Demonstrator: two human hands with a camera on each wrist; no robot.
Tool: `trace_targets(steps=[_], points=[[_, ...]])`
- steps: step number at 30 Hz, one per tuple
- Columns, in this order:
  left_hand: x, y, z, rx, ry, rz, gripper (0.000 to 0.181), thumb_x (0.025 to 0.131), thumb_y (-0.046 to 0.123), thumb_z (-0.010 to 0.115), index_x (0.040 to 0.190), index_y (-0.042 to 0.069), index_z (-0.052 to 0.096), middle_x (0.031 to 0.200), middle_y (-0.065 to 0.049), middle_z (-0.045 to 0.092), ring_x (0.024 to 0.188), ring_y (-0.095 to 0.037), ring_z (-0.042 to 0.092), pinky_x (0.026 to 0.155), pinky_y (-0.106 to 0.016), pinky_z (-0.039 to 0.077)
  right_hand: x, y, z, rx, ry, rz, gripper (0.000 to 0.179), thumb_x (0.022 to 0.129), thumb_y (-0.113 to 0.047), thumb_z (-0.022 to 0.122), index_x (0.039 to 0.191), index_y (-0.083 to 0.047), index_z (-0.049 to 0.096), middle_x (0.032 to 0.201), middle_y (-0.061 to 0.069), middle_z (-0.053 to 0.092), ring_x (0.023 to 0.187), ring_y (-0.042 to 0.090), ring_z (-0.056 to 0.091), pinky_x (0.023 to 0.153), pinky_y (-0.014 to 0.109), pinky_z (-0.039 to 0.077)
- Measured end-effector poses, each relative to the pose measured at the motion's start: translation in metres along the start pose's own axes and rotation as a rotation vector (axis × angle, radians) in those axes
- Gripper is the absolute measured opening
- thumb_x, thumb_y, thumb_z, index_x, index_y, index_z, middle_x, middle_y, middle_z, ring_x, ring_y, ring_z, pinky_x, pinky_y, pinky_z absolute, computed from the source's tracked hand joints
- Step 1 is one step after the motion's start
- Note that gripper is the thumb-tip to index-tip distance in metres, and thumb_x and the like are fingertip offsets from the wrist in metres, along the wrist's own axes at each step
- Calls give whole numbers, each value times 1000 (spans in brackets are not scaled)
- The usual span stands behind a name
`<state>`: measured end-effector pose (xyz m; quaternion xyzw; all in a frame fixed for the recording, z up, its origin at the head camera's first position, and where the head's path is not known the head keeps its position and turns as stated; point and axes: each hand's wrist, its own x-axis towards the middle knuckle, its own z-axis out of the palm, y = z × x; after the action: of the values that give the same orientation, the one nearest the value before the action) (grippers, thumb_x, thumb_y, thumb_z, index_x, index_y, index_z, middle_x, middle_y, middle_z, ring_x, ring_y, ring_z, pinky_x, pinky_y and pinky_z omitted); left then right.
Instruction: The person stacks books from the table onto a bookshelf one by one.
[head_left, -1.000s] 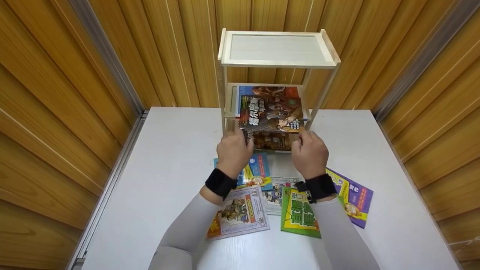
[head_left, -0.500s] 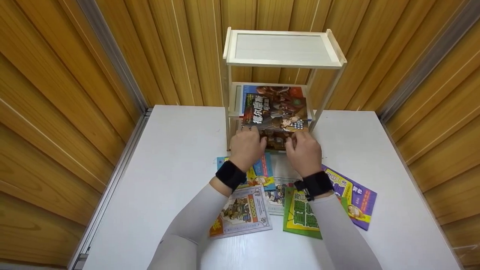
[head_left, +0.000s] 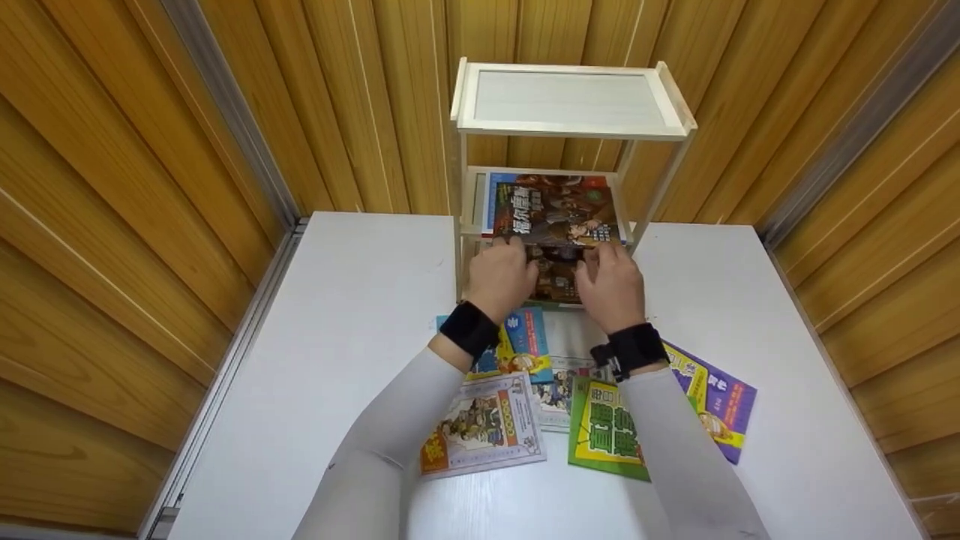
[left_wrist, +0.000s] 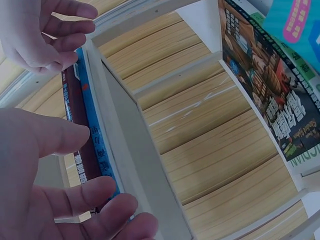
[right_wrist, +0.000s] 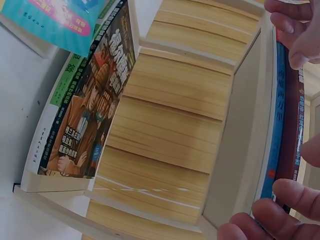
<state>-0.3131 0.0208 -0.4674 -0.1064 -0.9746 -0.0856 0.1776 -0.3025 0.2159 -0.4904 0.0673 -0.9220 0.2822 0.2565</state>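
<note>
A dark paperback with a detective on its cover (head_left: 559,214) lies on the middle shelf of the small wooden rack (head_left: 676,129), on top of a blue book (head_left: 490,206). At the left of its front edge is my left hand (head_left: 501,279); my right hand (head_left: 613,286) is at the right. Both wrist views show the maroon spine (right_wrist: 294,120) of the dark book above the blue spine (left_wrist: 102,157). Thumbs and loosely bent fingers of both hands sit right at these spines. Another dark detective book (left_wrist: 270,82) lies on the lower shelf, over a green-edged book (right_wrist: 67,82).
Several books are spread on the white table (head_left: 360,300) before the rack: a light blue one (head_left: 534,341), a lavender one (head_left: 487,431), a green one (head_left: 604,442), a purple one (head_left: 731,405) and a whitish one (head_left: 556,401) partly underneath. Wood-panel walls (head_left: 360,112) enclose the table.
The dark book has slid back on the middle shelf, lining up more with the blue book beneath. Both hands have moved forward and closer together, following its front edge.
</note>
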Motion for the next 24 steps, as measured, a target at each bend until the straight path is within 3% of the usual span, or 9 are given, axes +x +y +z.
trace_targets(steps=[8, 18, 24], points=[[16, -2, 5, -9, -50, -7, 50, 107, 42, 58, 139, 4, 67, 111, -15, 74, 76, -28, 73, 63, -43, 63, 14, 4, 2, -19, -85, 48, 34, 103, -24, 61, 122, 4, 63, 109, 26, 66, 99, 48, 66, 90, 58, 53], [26, 0, 1, -33, -63, 9, 39, 106, 39, 59, 118, 5, 74, 89, -12, 72, 69, -28, 71, 59, -43, 61, 22, 8, -1, -58, -113, 70, 29, 100, -20, 61, 118, 2, 62, 94, 24, 67, 86, 46, 67, 79, 58, 53], [21, -1, 4, -15, -66, 3, 51, 107, 44, 58, 136, 4, 69, 91, -12, 75, 68, -26, 71, 59, -41, 61, 16, 6, -2, -71, -126, 67, 35, 100, -20, 63, 124, 5, 61, 99, 27, 68, 88, 48, 68, 79, 58, 54]])
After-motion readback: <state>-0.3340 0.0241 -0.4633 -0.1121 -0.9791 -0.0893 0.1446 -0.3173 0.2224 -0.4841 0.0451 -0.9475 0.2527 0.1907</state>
